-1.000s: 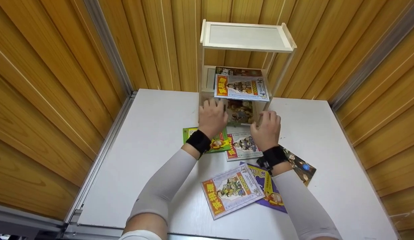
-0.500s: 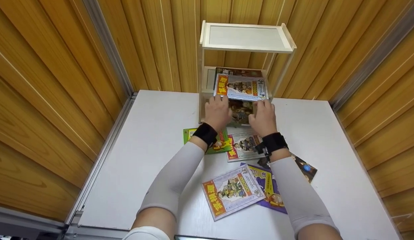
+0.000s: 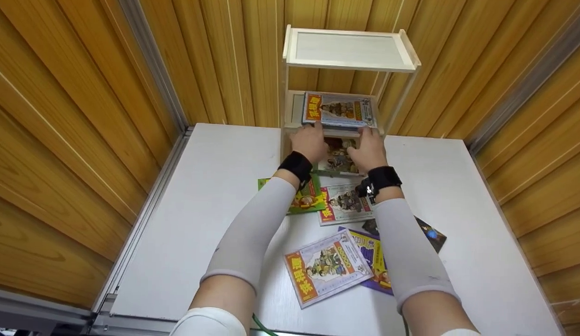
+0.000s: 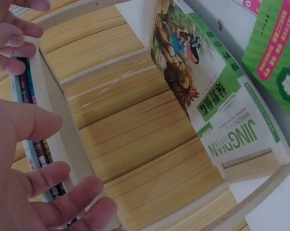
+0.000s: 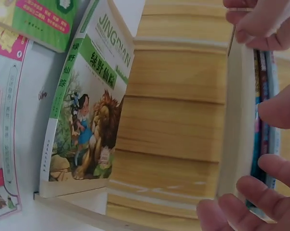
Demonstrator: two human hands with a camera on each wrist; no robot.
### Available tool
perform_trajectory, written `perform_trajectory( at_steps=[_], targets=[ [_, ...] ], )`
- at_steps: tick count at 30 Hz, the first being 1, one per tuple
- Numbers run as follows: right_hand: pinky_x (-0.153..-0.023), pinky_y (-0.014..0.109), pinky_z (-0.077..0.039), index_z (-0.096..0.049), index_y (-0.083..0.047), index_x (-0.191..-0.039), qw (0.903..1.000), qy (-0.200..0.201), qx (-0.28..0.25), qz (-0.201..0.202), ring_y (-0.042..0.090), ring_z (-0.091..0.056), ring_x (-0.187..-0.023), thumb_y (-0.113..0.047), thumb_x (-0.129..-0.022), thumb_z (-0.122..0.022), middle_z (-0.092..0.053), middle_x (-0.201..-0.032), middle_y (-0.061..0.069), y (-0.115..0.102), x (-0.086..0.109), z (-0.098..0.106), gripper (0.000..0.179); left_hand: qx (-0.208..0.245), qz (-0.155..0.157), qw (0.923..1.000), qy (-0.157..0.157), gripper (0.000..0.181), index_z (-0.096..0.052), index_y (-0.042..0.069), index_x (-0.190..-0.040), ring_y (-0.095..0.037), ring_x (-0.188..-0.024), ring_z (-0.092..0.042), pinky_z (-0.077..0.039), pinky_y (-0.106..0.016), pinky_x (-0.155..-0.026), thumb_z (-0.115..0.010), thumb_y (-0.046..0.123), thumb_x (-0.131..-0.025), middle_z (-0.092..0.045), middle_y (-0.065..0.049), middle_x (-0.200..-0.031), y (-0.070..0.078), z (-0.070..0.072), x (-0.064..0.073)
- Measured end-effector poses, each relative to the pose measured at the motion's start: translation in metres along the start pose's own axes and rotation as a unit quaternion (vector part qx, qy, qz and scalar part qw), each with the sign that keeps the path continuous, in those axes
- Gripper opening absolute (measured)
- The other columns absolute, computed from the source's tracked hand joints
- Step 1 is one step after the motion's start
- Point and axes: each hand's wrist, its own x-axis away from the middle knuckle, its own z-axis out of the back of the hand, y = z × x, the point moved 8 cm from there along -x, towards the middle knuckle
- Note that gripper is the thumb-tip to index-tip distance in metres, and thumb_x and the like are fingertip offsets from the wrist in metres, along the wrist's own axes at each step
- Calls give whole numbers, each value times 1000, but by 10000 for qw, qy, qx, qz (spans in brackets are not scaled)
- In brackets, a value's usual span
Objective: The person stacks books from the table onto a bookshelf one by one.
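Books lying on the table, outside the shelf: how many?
5 in the head view: green book, left, by the shelf; pink-edged book right of it; lilac book in front; purple book partly beneath that; dark book rightmost, partly covered. More could be hidden.

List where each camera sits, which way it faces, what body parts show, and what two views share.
Head: worn on the head, looking forward and down at the rack, book stack and table; left hand, right hand and sleeves show.
Left wrist: on that wrist, facing through the rack to the wooden wall; left hand lower left, right hand upper left.
Right wrist: on that wrist, facing likewise; right hand lower right, left upper right.
The wrist views share both hands and the lion-cover book.
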Motion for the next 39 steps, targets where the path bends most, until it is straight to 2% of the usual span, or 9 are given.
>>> perform_trajectory(
  at_steps=[6,9,12,15,20,26,30,33,39],
  targets=[
    [-101,58,-47,-47,0,-148,9993,312,55,-190,45,-54,-123,-28,-101,-61,-47,-146,30,1,-6,-1,57,148,-21,9998,-108,68,-38,13,-165,-29,-104,-73,-60,-53,-92,-58,42,-107,-72,-12,-128,-1,-2,-1],
    [-104,61,-46,-48,0,-147,9987,483,-45,-171,48,-53,-129,-27,-101,-61,-48,-146,31,5,3,-1,55,109,-90,9999,28,66,-41,14,-164,-27,-93,-74,-61,-50,-85,-59,40,-106,-75,-10,-117,0,-6,3],
    [-107,64,-45,-47,-1,-149,9980,590,-166,-172,50,-50,-134,-25,-100,-61,-47,-148,32,17,21,-6,56,25,-134,9998,165,63,-47,14,-160,-29,-95,-73,-61,-50,-86,-60,44,-106,-76,-9,-113,-2,-18,11],
    [-108,64,-44,-48,-1,-149,9979,593,-189,-180,50,-49,-135,-24,-99,-62,-48,-147,31,32,44,-21,57,-109,-197,9992,330,57,-54,14,-153,-32,-100,-73,-61,-51,-86,-60,46,-106,-76,-10,-111,-6,-36,27],
    [-111,63,-43,-49,-1,-149,9992,381,30,-103,51,-47,-136,-28,-98,-68,-48,-145,31,41,81,-47,60,-360,-385,9982,277,51,-62,11,-143,-33,-103,-71,-60,-50,-87,-64,42,-103,-76,-11,-106,-19,-66,56],
    [-101,62,-47,-58,-1,-144,9975,543,341,284,50,-53,-125,-36,-97,-76,-55,-135,30,34,117,-65,61,-372,-445,9983,60,62,-56,15,-151,-38,-130,-59,-54,-57,-102,-55,57,-106,-66,-15,-140,-22,-82,96],
    [-106,64,-45,-60,0,-143,9938,601,846,408,54,-53,-130,-42,-96,-76,-56,-141,33,36,140,-74,65,-417,-377,9980,289,71,-52,15,-157,-43,-141,-51,-50,-58,-109,-53,64,-105,-58,-20,-150,-16,-89,125],
    [-113,67,-41,-59,-1,-146,9903,669,1154,387,57,-50,-137,-44,-96,-76,-54,-148,36,40,154,-76,68,-232,-290,9985,390,75,-48,13,-160,-52,-151,-40,-43,-62,-117,-52,64,-105,-50,-27,-159,-12,-97,147],
    [-113,75,-38,-55,-4,-152,9851,663,1547,349,62,-44,-142,-48,-96,-75,-47,-156,36,46,172,-84,74,447,5,9989,161,83,-41,16,-165,-59,-157,-23,-33,-68,-122,-57,67,-102,-34,-33,-167,-19,-112,179]
  ],
)
